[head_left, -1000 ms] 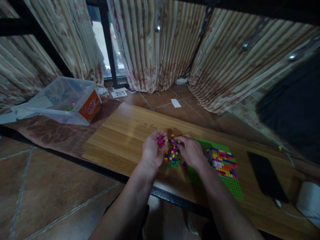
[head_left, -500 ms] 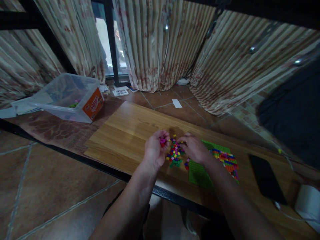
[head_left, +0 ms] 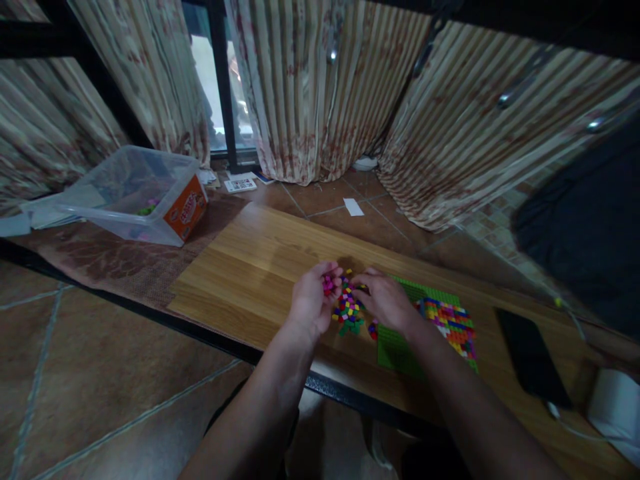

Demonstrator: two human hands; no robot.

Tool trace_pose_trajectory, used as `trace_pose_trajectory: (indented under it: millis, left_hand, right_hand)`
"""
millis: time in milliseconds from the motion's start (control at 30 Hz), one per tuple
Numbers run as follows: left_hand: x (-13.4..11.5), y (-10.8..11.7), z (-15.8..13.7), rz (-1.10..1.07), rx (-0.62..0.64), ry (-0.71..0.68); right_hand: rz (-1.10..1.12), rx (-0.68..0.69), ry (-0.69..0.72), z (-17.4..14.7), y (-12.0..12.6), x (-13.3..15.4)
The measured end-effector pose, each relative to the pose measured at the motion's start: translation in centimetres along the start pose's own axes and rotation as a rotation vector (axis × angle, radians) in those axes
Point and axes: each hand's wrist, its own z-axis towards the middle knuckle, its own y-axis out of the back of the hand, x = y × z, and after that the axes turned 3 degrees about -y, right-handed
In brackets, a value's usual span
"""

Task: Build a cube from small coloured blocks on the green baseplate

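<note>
Cupped in my left hand [head_left: 311, 300] are several small magenta and red toy bricks [head_left: 329, 285], the fingers curled round them. My right hand [head_left: 383, 297] hovers at the right side of a loose pile of mixed-colour bricks [head_left: 349, 308], fingertips bent together towards it; anything pinched there is too small to make out. Under my right forearm lies a green baseplate [head_left: 395, 350], partly hidden by the arm. Its right part carries a patch of brightly coloured bricks [head_left: 453, 323] pressed on in rows.
A clear plastic bin [head_left: 135, 223] with an orange label and a few bricks inside stands on the table's left end. A black phone [head_left: 533, 357] with a cable lies right of the baseplate, near a white object [head_left: 617, 407]. Curtains [head_left: 320, 100] hang behind.
My right hand has shifted slightly left, closer to the pile and to my left hand. My left hand has moved a touch to the right, still holding its bricks.
</note>
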Motion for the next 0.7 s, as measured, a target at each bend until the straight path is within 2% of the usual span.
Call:
trace_pose_trajectory:
  millis: [233, 300, 367, 433, 500, 567, 633, 700]
  left_hand:
    - [0.7, 0.0, 0.4, 0.097, 0.030, -0.003]
    - [0.8, 0.1, 0.5, 0.113, 0.049, -0.009]
    - [0.9, 0.2, 0.6, 0.137, 0.054, -0.012]
    - [1.1, 0.3, 0.6, 0.181, 0.061, -0.005]
    - [1.4, 0.2, 0.5, 0.231, 0.089, 0.026]
    - [1.7, 0.1, 0.3, 0.246, 0.148, 0.064]
    - [2.0, -0.1, 0.0, 0.237, 0.195, 0.097]
    - [2.1, -0.3, -0.3, 0.225, 0.212, 0.122]
  right_hand:
    - [0.024, -0.041, 0.012, -0.5, -0.3, -0.4]
    - [0.112, -0.088, 0.005, -0.6, -0.2, -0.4]
    - [0.338, -0.158, -0.038, -0.9, 0.0, -0.2]
    - [0.668, -0.202, -0.140, -1.4, 0.3, 0.2]
    - [1.007, -0.204, -0.251, -1.9, 0.7, 0.7]
    - [1.274, -0.190, -0.302, -2.3, 1.0, 1.3]
    - [1.409, -0.206, -0.306, -2.7, 1.2, 1.9]
    - [1.390, -0.252, -0.305, -2.8, 1.3, 2.5]
